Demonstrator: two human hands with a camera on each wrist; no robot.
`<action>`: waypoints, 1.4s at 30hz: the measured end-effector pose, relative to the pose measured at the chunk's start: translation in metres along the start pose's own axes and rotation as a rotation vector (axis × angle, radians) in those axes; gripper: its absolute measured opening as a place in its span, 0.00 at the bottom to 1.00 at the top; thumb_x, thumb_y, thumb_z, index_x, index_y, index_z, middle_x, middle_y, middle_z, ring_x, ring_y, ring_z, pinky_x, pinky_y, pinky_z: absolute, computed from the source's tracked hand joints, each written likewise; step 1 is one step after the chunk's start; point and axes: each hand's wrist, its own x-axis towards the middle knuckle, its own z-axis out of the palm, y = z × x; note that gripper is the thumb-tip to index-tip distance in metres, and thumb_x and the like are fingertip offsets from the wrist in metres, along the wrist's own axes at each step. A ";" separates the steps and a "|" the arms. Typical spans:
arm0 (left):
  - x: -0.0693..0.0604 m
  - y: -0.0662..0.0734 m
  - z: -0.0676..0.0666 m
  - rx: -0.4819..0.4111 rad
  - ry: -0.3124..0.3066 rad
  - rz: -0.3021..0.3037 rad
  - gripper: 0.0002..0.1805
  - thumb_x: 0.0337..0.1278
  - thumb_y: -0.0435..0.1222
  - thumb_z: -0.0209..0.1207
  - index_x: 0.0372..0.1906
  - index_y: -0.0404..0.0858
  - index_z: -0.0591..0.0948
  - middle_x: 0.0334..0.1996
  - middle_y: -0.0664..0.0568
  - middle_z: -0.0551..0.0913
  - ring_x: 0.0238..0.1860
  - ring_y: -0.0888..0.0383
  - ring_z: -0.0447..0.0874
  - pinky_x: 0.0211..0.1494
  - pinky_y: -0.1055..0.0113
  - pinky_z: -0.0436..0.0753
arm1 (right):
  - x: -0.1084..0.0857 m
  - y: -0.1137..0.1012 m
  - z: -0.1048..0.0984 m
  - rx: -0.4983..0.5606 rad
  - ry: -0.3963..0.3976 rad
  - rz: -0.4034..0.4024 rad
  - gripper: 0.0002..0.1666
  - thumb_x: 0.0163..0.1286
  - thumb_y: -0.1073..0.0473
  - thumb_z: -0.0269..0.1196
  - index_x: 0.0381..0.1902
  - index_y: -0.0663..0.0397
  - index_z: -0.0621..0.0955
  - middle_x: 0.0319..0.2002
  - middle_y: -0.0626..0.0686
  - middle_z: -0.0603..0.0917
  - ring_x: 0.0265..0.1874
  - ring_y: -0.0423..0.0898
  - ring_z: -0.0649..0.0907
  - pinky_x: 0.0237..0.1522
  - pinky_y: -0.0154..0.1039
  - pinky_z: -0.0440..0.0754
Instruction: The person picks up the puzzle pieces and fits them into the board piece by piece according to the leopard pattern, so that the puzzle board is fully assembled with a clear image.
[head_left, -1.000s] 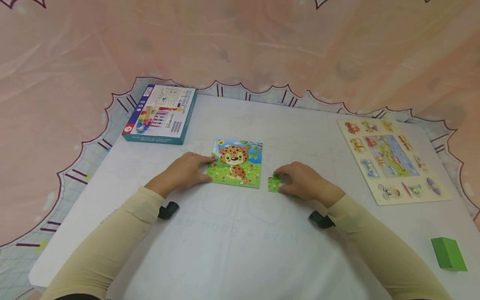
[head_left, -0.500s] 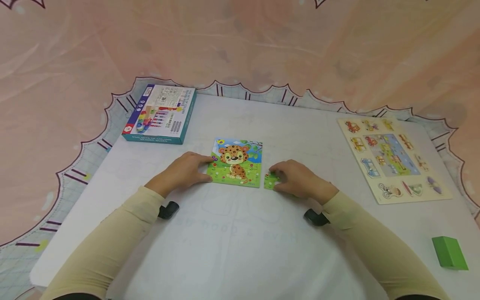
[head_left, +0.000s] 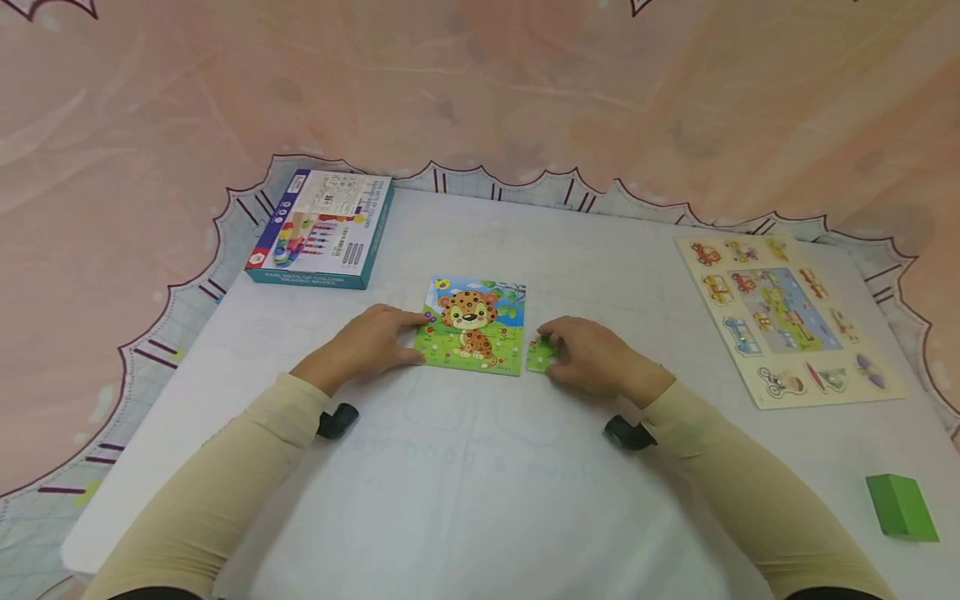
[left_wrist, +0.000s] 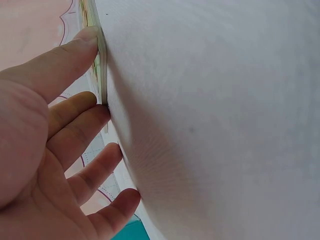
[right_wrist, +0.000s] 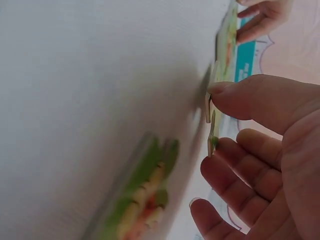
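Note:
A square leopard puzzle lies flat on the white table in the head view. At its left edge, my left hand touches the side with thumb and fingertips, the other fingers loosely spread. To the right of the puzzle, my right hand pinches a small green puzzle piece between thumb and fingers. A narrow gap separates that piece from the puzzle in the head view. The right wrist view shows the piece edge-on at the fingertips, and a blurred green and orange piece lies on the table near this hand.
A boxed set stands at the back left. On the right lies a wooden vehicle puzzle board, with a green block nearer the front right. Behind the table hangs a peach cloth.
My right hand has shifted slightly left and away from me with the green puzzle piece, narrowing the gap to the leopard puzzle. My left hand has stayed at the puzzle's left edge.

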 end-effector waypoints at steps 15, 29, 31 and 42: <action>-0.001 0.002 -0.001 -0.018 -0.009 -0.011 0.36 0.57 0.45 0.71 0.70 0.42 0.74 0.67 0.40 0.73 0.70 0.40 0.63 0.73 0.44 0.63 | 0.009 -0.009 -0.010 0.039 0.043 -0.084 0.30 0.64 0.60 0.65 0.64 0.65 0.75 0.59 0.59 0.80 0.54 0.54 0.80 0.59 0.52 0.76; -0.002 0.002 -0.001 -0.005 -0.005 -0.012 0.37 0.57 0.45 0.71 0.71 0.42 0.74 0.67 0.40 0.74 0.69 0.41 0.64 0.72 0.45 0.64 | 0.026 -0.022 -0.003 0.049 0.040 -0.133 0.31 0.63 0.62 0.65 0.63 0.68 0.75 0.56 0.61 0.80 0.52 0.55 0.80 0.59 0.50 0.76; -0.002 0.002 -0.001 -0.007 -0.005 -0.013 0.37 0.57 0.45 0.71 0.71 0.42 0.74 0.67 0.40 0.74 0.70 0.41 0.64 0.72 0.45 0.64 | 0.028 -0.024 -0.001 0.057 0.033 -0.133 0.31 0.63 0.62 0.66 0.63 0.68 0.74 0.55 0.61 0.80 0.52 0.54 0.80 0.59 0.50 0.76; -0.003 0.002 -0.001 -0.025 0.000 -0.005 0.36 0.57 0.44 0.71 0.70 0.42 0.74 0.67 0.41 0.73 0.70 0.41 0.63 0.72 0.44 0.63 | 0.043 -0.037 0.006 0.068 0.004 -0.113 0.32 0.64 0.60 0.66 0.65 0.64 0.74 0.57 0.59 0.80 0.55 0.53 0.78 0.63 0.49 0.73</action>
